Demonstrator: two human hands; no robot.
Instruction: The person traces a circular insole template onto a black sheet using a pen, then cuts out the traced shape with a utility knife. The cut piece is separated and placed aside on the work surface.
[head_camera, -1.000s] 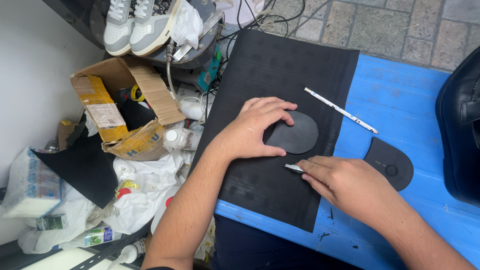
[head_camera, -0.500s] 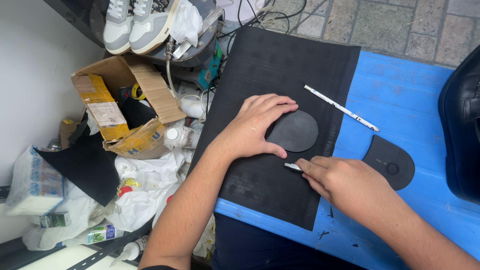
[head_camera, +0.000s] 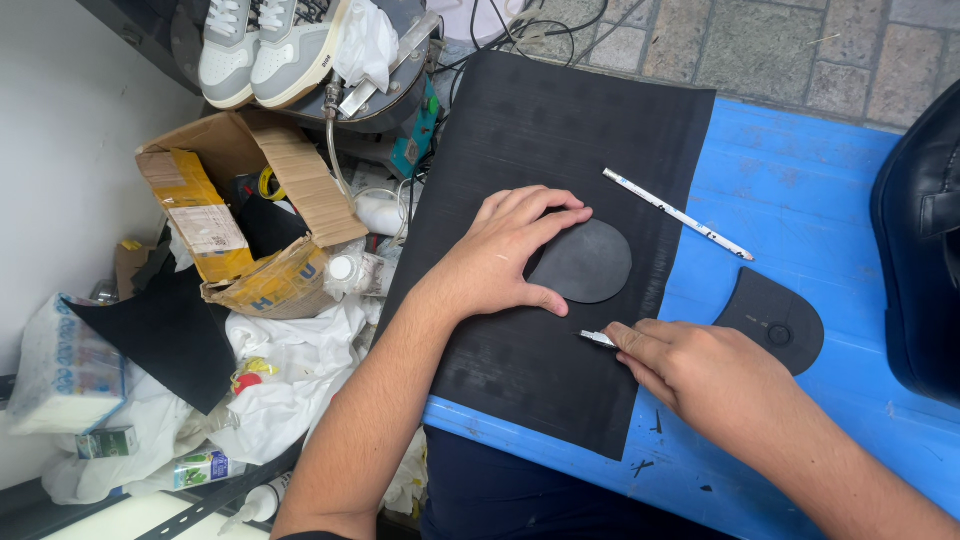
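Note:
A black rubber sheet (head_camera: 560, 130) lies on a blue table (head_camera: 830, 220). My left hand (head_camera: 505, 255) presses flat on a dark oval heel-shaped piece (head_camera: 590, 262) that rests on the sheet. My right hand (head_camera: 700, 375) grips a small silver-tipped blade (head_camera: 597, 339), whose tip touches the sheet just below the oval piece. A second black heel piece (head_camera: 775, 320) lies on the blue table to the right of my right hand.
A white pencil (head_camera: 678, 214) lies across the sheet's right edge. A black bag (head_camera: 920, 250) stands at the far right. On the floor to the left are an open cardboard box (head_camera: 235, 225), white rags (head_camera: 300, 370), bottles and a pair of sneakers (head_camera: 262, 40).
My right hand with the blade has shifted slightly along the lower edge of the oval piece. My left hand stays pressed on it.

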